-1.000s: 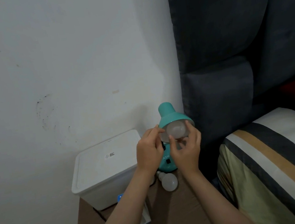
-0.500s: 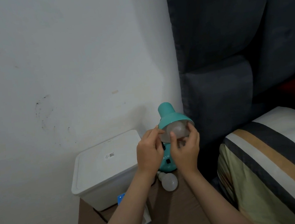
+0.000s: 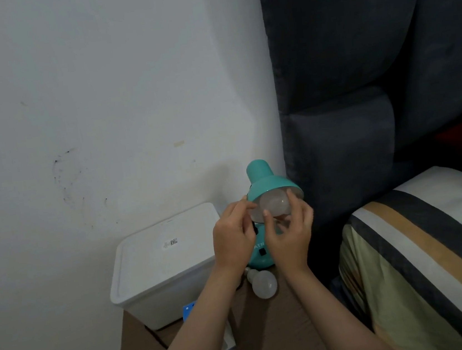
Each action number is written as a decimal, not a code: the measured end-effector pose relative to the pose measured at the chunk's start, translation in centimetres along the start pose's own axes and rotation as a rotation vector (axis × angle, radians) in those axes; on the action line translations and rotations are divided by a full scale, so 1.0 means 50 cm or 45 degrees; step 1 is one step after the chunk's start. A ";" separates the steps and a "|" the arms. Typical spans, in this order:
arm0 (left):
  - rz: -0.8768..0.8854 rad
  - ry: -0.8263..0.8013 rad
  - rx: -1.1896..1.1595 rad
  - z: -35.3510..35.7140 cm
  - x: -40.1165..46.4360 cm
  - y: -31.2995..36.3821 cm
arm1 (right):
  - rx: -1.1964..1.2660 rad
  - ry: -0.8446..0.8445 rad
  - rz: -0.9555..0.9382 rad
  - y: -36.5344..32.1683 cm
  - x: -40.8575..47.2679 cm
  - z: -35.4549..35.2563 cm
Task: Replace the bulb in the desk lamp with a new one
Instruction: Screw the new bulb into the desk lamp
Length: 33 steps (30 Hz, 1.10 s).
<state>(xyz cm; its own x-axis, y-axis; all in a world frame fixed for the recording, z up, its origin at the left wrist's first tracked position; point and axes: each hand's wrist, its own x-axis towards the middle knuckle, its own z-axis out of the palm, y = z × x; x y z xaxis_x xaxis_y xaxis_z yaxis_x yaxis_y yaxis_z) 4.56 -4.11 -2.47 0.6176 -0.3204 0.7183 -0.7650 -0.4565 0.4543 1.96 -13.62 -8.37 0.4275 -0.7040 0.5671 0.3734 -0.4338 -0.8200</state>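
Note:
A small teal desk lamp (image 3: 262, 176) stands on a brown table, its shade tilted toward me. A white bulb (image 3: 274, 204) sits in the mouth of the shade. My right hand (image 3: 289, 234) grips this bulb with thumb and fingers around its globe. My left hand (image 3: 233, 240) pinches the left rim of the shade with its fingertips. A second white bulb (image 3: 263, 284) lies on the table in front of the lamp's base, below my wrists. The socket inside the shade is hidden.
A white lidded plastic box (image 3: 162, 264) stands left of the lamp against the white wall. A dark upholstered headboard (image 3: 360, 100) rises on the right, with a striped pillow (image 3: 437, 251) below it. A small blue object (image 3: 189, 310) lies by the box.
My right hand's fingers have shifted around the bulb in the shade, and the thumb now sits lower on the globe. My left hand stays on the shade's rim.

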 end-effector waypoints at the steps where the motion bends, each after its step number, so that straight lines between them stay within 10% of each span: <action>1: -0.004 0.000 0.002 0.000 0.000 0.000 | -0.012 -0.031 -0.047 0.003 -0.002 0.000; 33: 0.008 0.013 -0.016 0.003 -0.001 0.000 | 0.016 0.048 0.294 -0.012 0.008 -0.003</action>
<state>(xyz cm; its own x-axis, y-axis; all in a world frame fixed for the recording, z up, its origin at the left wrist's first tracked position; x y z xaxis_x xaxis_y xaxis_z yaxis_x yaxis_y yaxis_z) 4.55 -4.21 -2.57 0.6111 -0.3144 0.7265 -0.7710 -0.4442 0.4563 1.75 -13.72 -7.67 0.4720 -0.8043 0.3609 0.2797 -0.2516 -0.9265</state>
